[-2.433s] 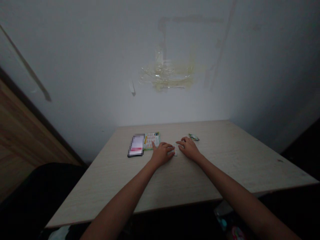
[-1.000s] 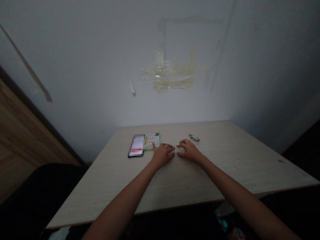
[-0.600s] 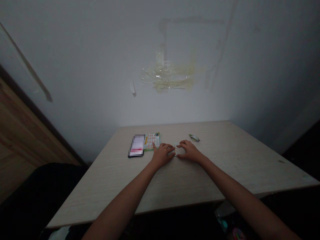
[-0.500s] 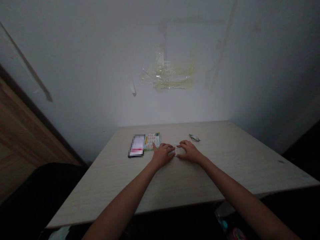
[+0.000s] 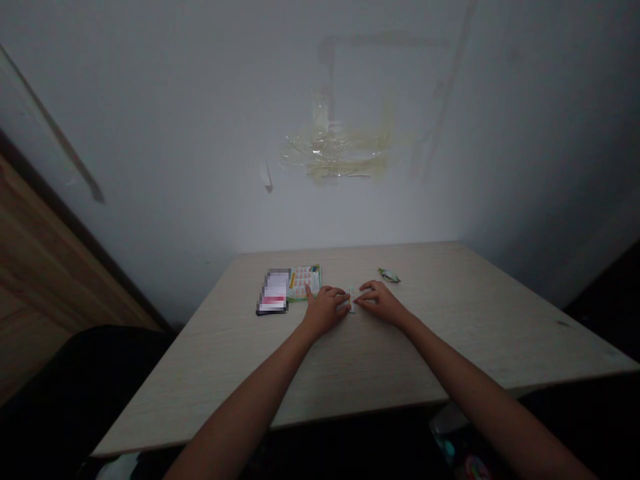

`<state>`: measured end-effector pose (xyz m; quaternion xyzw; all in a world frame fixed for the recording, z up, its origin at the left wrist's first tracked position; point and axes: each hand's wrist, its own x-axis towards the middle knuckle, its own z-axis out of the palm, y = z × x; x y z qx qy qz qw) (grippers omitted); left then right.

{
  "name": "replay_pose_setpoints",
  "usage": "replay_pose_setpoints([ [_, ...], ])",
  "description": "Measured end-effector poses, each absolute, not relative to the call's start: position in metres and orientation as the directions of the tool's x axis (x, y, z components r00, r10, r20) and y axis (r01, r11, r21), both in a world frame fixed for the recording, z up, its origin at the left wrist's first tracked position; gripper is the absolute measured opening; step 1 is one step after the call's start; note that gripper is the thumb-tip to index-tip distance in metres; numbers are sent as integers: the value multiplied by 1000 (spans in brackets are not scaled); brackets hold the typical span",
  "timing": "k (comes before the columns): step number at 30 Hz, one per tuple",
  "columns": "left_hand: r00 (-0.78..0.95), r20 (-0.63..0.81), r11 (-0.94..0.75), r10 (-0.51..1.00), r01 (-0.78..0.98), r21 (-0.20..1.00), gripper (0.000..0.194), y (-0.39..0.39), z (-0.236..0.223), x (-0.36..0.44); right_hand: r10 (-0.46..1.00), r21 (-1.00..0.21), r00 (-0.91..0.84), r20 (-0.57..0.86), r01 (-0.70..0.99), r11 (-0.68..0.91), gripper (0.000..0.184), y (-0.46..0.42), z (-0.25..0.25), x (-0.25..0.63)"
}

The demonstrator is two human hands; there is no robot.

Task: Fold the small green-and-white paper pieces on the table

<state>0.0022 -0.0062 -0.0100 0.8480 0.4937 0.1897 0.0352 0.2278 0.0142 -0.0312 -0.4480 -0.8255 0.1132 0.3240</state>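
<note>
A small whitish piece point(image 5: 352, 301), paper or card by its look, lies on the table between my two hands. My left hand point(image 5: 326, 309) grips its left side with the fingers curled, and the thumb side faces the printed leaflet point(image 5: 306, 283). On the other side, my right hand point(image 5: 384, 304) brings its lower fingertips together at the piece's right edge, while the upper fingers stay slightly raised. The fingers cover much of the piece, so its exact kind is unclear.
A phone-like slab point(image 5: 273, 292) with a blurred screen lies left of the leaflet. Behind my right hand sits a small crumpled wrapper point(image 5: 389, 275). The pale wooden table point(image 5: 450, 280) meets a wall point(image 5: 210, 167) with tape remnants point(image 5: 345, 157).
My right fingers have drawn together from a wider spread, exposing more of the small whitish piece. My left hand stays nearly still, and the things on the table have not moved.
</note>
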Motion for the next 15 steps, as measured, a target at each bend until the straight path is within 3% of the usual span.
replay_pose_setpoints([
  [15,445,299,-523,844,804,282,30,-5,-9,1,855,-424,-331,399,760,492,27,27,-30,222],
])
